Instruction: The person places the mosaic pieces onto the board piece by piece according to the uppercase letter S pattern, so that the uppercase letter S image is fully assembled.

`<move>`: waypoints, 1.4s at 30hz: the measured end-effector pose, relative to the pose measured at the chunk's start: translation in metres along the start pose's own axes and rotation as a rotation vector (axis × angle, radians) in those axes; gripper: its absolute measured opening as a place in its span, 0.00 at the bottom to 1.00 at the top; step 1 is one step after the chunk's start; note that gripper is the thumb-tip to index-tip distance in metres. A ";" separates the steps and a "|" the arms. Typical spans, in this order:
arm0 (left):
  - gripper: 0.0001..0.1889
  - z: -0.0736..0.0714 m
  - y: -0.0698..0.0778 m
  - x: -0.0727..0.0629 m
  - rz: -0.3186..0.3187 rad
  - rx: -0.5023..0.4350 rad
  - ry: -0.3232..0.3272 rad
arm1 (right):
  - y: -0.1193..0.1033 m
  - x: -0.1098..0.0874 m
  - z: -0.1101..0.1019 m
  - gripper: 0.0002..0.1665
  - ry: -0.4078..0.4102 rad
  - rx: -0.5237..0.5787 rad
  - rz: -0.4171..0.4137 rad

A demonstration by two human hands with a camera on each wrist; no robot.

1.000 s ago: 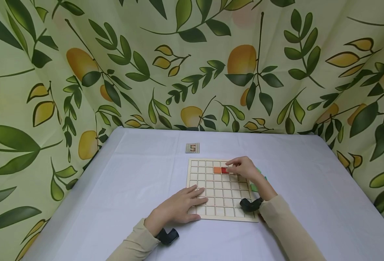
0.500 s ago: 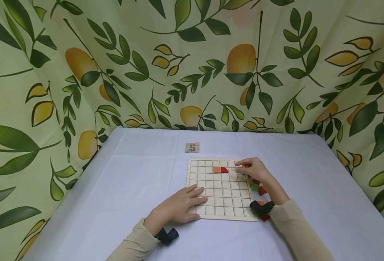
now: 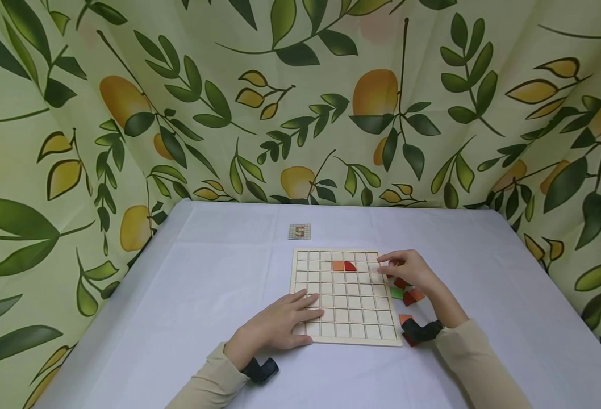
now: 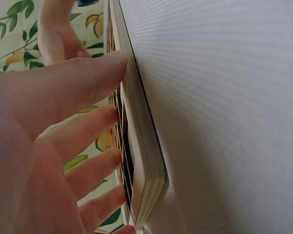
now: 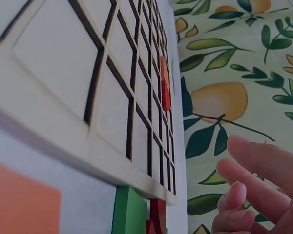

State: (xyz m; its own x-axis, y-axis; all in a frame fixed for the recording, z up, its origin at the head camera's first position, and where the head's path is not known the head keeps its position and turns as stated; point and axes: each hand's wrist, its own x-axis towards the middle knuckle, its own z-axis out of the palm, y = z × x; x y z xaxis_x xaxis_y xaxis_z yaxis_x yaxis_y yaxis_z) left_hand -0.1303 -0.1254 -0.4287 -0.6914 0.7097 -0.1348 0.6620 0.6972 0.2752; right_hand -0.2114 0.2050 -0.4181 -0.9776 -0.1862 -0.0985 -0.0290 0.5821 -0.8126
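Observation:
A pale wooden grid board (image 3: pixel 341 312) lies on the table. In its second row from the far side sit an orange square tile (image 3: pixel 338 266) and, touching its right side, a red quarter-round tile (image 3: pixel 350 266). My left hand (image 3: pixel 282 321) rests spread on the board's near left edge; the left wrist view shows the thumb (image 4: pixel 100 73) against that edge. Over the far right edge hovers my right hand (image 3: pixel 410 270), its fingers loosely bent. In the right wrist view, nothing shows between those fingers (image 5: pixel 251 185).
Loose tiles lie right of the board: a green one (image 3: pixel 397 292), red ones (image 3: pixel 409 298) and an orange one (image 3: pixel 405 318), partly under the right arm. A small patterned card (image 3: pixel 299 232) lies beyond the board. A leaf-printed curtain (image 3: pixel 259 142) hangs behind the table.
My right hand has drawn away from the red tile, rightward to the board's edge, leaving the tile beside the orange one. More loose tiles show. My left hand stays put.

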 end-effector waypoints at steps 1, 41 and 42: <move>0.30 0.000 0.000 0.000 -0.002 -0.003 -0.001 | 0.000 -0.001 -0.001 0.21 -0.002 -0.002 0.004; 0.30 0.000 -0.001 0.000 0.010 -0.007 -0.002 | 0.040 -0.041 -0.026 0.18 -0.156 -0.092 -0.018; 0.30 0.000 -0.001 0.000 0.010 -0.006 -0.002 | 0.041 -0.040 -0.027 0.19 -0.156 -0.096 -0.017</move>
State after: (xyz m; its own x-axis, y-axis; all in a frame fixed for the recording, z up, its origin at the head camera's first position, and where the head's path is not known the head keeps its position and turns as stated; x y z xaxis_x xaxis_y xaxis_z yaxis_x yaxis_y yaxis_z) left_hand -0.1311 -0.1263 -0.4288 -0.6839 0.7171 -0.1342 0.6673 0.6892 0.2823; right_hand -0.1787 0.2575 -0.4319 -0.9326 -0.3130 -0.1794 -0.0724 0.6496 -0.7568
